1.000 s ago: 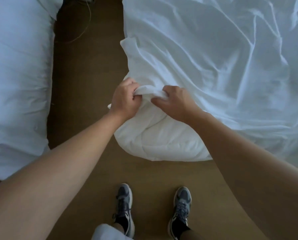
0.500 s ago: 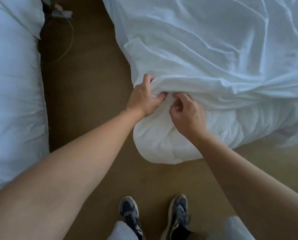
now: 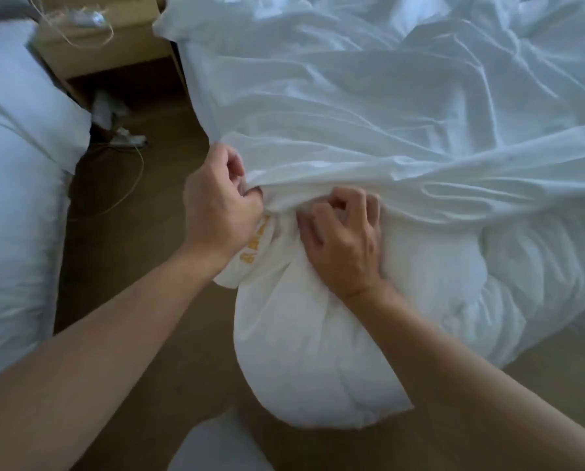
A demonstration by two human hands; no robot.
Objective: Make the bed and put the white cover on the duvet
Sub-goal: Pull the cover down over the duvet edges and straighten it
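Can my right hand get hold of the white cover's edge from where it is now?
Probably yes: the right hand sits on the duvet with fingers curled just under the cover, nothing between them. The left hand grips that edge alongside.

Cover: plain white.
Duvet: plain white.
Tag: white, yellow-orange print.
Floor: plain brown.
Bedside cabinet: pale tan.
Neighbouring bed: white, bluish cast.

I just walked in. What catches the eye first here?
Two bare hands meet mid-picture: the left hand grips the edge of the white cover, and the right hand clutches the duvet, whose puffy corner bulges down toward the brown floor. Yellow lettering peeks out by the left wrist.
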